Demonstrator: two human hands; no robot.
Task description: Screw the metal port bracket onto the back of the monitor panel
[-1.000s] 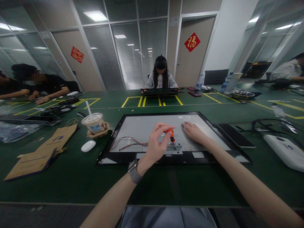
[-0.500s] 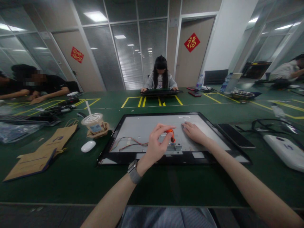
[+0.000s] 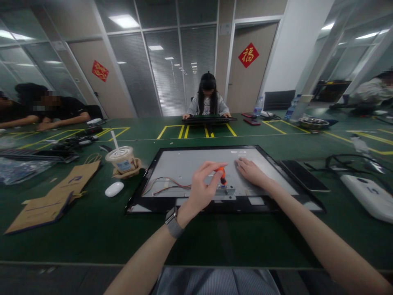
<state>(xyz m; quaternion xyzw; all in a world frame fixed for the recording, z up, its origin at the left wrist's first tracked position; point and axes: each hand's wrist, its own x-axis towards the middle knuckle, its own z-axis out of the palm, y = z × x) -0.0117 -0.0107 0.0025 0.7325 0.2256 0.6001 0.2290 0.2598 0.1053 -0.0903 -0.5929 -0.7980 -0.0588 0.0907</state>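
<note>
**Pinching a screwdriver [image 3: 221,172] over the panel [image 3: 181,164]**

Lying flat, it carries both my hands. My right hand [image 3: 250,170] rests open, palm down, right of its middle. My left hand [image 3: 201,187] pinches the screwdriver upright on a bracket [image 3: 226,191] by its near edge.

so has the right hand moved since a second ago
No: the right hand rests at the same spot on the panel, just below its white label.

Gold 福, red diamond sign [image 3: 248,54], on door [image 3: 241,88]
</note>
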